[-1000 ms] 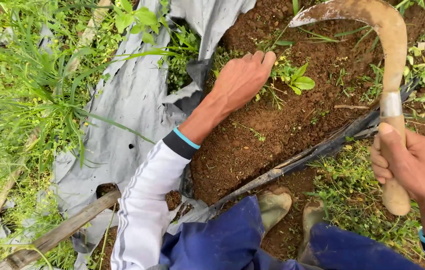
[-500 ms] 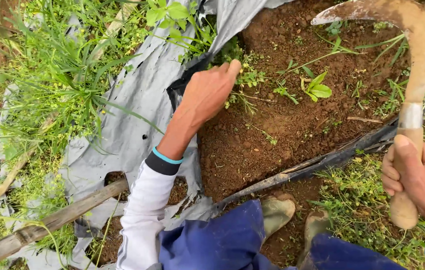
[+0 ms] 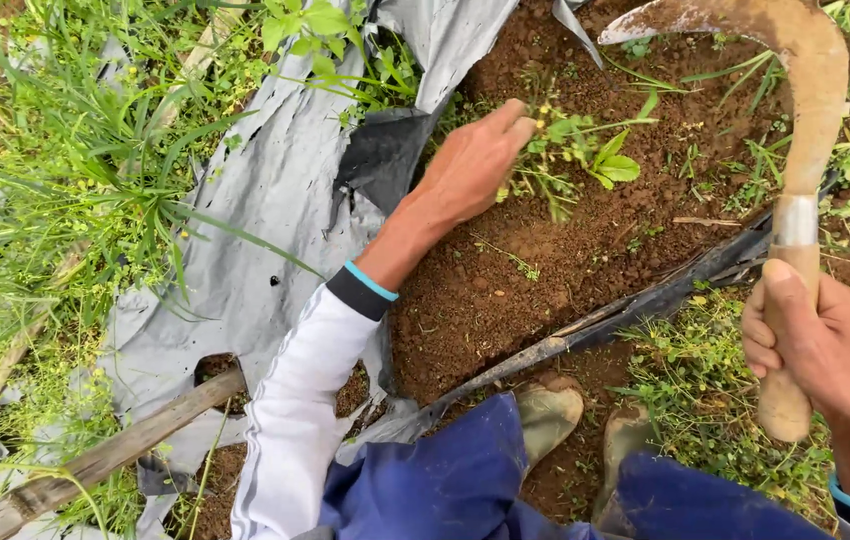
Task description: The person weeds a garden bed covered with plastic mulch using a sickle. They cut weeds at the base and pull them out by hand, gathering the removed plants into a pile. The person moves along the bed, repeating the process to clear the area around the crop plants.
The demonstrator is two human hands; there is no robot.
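Left hand (image 3: 470, 165) gathers small green weeds (image 3: 570, 145) — right hand (image 3: 815, 340) clenched on the curved rusty sickle (image 3: 795, 150).
Weeds look soft, light and easily torn; take them low, by the stems just beyond the left grip's fingertips — whether that grip has closed, I cannot tell.

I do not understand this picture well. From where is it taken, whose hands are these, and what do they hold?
The picture comes from one camera worn on a person's head, looking down, so both hands belong to that person. The left hand reaches onto bare brown soil and grips a clump of small green weeds. The right hand is closed around the wooden handle of a sickle, whose curved, soil-stained blade is raised above the bed. A torn grey plastic sheet lies beside the soil, with tall grass on the left. At the bottom are the person's blue trousers and muddy boots.
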